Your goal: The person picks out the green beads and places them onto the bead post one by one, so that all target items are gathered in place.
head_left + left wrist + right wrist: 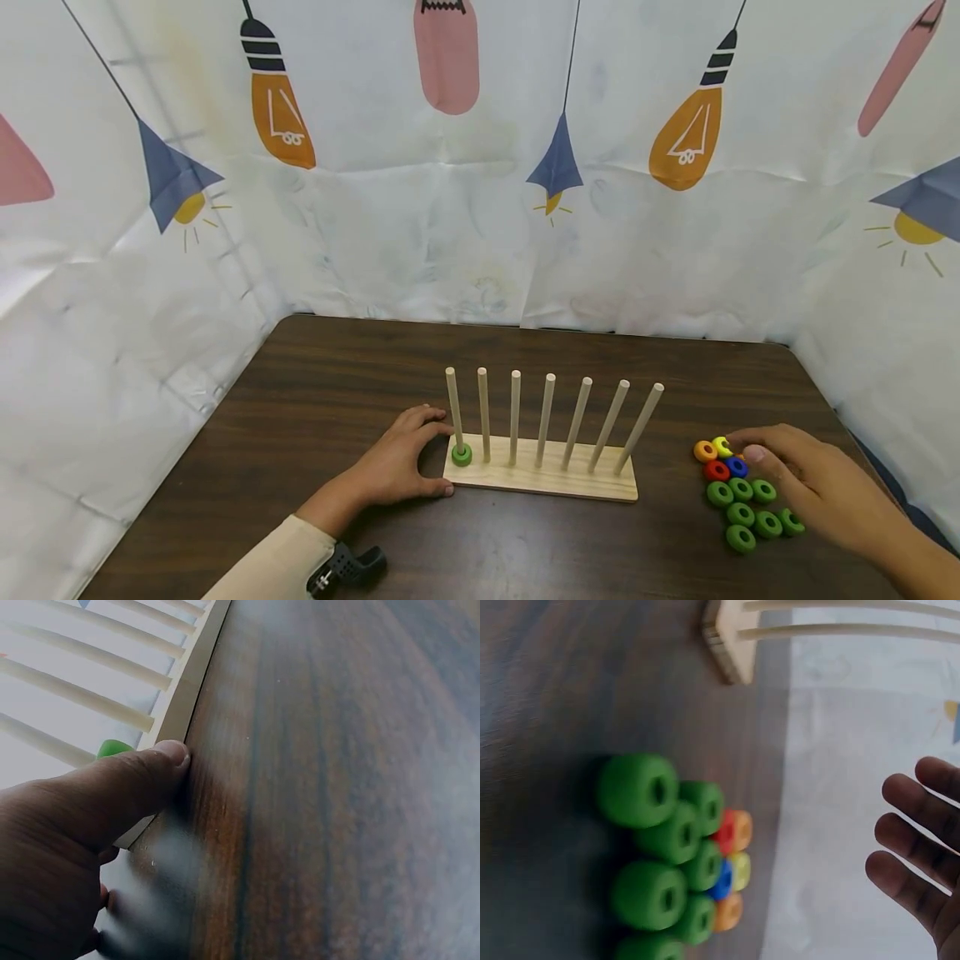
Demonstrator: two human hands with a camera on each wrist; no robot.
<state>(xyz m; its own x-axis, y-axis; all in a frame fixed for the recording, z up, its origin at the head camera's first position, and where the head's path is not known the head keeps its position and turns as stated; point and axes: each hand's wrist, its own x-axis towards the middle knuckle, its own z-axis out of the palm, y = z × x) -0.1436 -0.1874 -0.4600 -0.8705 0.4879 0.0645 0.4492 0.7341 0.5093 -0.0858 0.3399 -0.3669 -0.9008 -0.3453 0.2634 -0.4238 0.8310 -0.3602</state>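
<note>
I see left hand [405,460] pinching rack's [536,477] left end | right hand [821,483] spread near loose rings [741,523] | green ring [461,460] on leftmost peg [454,408]

Left hand [405,462], well in from the surface's [337,358] left edge, curves with thumb apart from fingers; right hand [817,483], near the right edge, has fingers loosely extended

Right hand [825,483] hides an orange ring [741,457], perhaps mostly
</note>
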